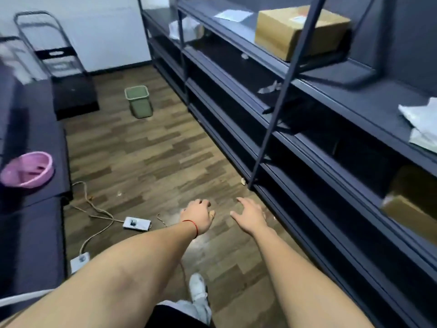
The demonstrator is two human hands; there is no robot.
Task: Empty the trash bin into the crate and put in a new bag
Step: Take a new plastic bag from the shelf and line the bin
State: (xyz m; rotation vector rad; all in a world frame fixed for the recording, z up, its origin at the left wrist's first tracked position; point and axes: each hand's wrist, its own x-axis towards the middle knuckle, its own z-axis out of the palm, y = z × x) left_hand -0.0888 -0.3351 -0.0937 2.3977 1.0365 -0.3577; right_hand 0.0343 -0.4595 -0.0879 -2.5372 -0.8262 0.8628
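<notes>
Single head view, high, facing forward-down along floor [151, 147], shelving [307, 143] close on right

1. A pink basin [27, 169] is sitting at the edge of a dark couch [30, 143].
2. A cardboard box [300, 31] is resting on the dark shelving unit [331, 110].
3. A power strip [136, 223] is lying on the wooden floor [146, 147].

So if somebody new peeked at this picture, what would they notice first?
Probably the two bare arms stretched forward, the left hand and the right hand empty above the wooden floor. Next, the small green trash bin standing alone farther down the room. Then the bright pink basin on the dark surface at the left, and the cardboard box on the big dark shelves at the right.
</notes>
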